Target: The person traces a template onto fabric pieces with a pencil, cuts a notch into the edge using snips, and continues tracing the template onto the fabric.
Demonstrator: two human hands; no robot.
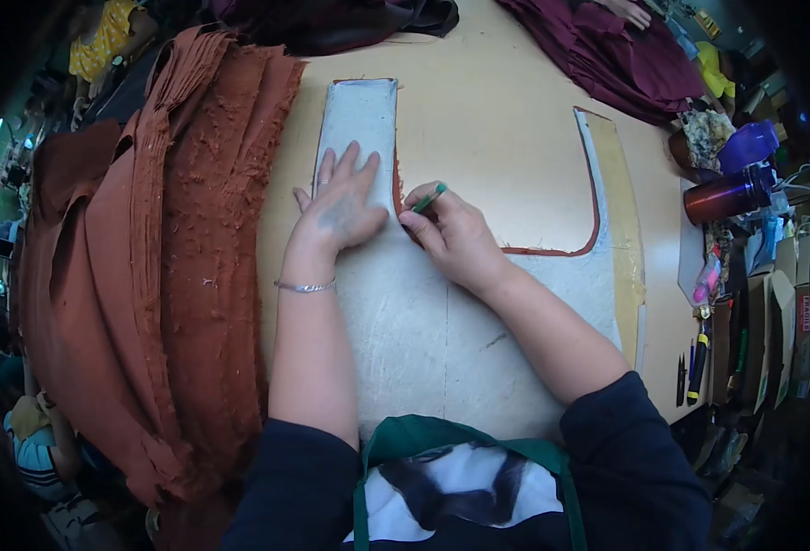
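Note:
A large pale grey pattern board (405,340) with a U-shaped cutout lies flat on the table, rust-brown fabric edges showing along the cutout. My left hand (339,204) rests on the board's left arm with its fingers spread. Pinched in my right hand (451,231) is a green pen (430,197), its upper end pointing up and right. That hand is at the left inner edge of the cutout, beside my left hand. The pen's tip is hidden by my fingers.
Stacked rust-brown fabric (212,211) lies on the left. Maroon fabric (607,55) is at the back right, near another person's hand (627,11). A dark tumbler (726,194) and a yellow-black cutter (698,367) are on the right. People are at the far left.

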